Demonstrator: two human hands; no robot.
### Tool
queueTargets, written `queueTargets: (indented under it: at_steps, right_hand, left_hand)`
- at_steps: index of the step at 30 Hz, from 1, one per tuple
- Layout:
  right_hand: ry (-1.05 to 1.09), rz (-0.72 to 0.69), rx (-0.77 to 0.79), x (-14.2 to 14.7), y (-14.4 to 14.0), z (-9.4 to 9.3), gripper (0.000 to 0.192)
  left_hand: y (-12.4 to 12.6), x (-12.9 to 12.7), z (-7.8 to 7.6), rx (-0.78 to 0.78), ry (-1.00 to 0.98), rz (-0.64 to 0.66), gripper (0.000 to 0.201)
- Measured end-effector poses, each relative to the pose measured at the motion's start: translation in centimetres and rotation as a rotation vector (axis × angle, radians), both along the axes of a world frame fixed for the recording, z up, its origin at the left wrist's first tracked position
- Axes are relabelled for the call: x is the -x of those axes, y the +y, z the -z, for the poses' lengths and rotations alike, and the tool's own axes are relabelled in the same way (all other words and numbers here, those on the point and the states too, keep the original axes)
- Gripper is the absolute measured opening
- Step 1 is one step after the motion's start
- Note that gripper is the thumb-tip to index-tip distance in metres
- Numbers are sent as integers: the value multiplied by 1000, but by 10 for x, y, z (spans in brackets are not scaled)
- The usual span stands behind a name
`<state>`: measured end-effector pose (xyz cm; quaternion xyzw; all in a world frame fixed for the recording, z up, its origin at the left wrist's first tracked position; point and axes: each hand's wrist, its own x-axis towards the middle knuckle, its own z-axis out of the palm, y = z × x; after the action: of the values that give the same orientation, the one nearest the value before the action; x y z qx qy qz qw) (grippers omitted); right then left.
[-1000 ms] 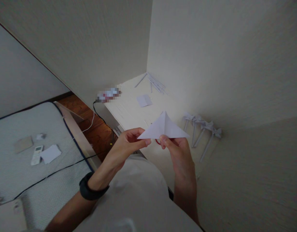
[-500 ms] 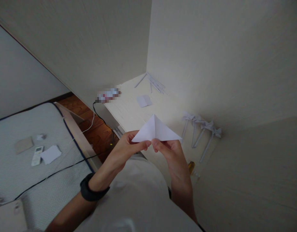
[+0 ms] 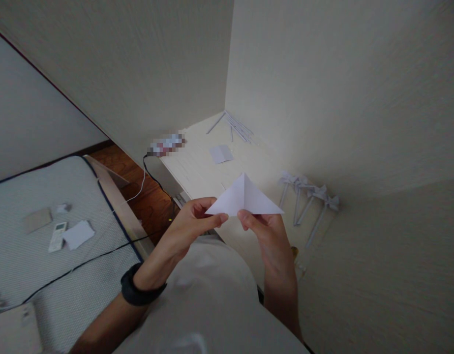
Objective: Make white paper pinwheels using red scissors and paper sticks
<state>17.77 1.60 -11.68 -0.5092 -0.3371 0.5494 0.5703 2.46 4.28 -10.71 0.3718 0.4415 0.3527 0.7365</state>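
Note:
A white sheet of paper (image 3: 245,197), folded into a wide triangle with a crease down its middle, is held up in front of my body over the desk. My left hand (image 3: 197,219) pinches its left part, thumb along the lower edge and fingers behind. With thumb and fingers, my right hand (image 3: 263,228) grips the lower edge just right of the middle crease. The fingers behind the paper are partly hidden.
On the desk (image 3: 197,160) lie thin paper sticks (image 3: 239,127) and a creased paper square (image 3: 221,154). Several paper pinwheels (image 3: 310,196) rest along the right wall. A mattress (image 3: 94,290) at left bears a remote control (image 3: 57,237) and white paper sheets (image 3: 78,235).
The folded paper and my right hand have shifted slightly right. My left thumb now sits nearer the paper's left part, and the gap between my thumbs has widened.

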Motion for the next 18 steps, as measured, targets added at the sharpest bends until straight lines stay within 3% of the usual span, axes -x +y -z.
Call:
queueTargets:
  at_steps: [9, 18]
  right_hand:
    - [-49, 42, -5, -7, -1, 4, 22]
    - [-74, 39, -37, -10, -1, 6, 23]
  left_hand:
    - [0, 4, -1, -5, 53, -70, 15]
    - [4, 7, 3, -30, 35, -47, 15]
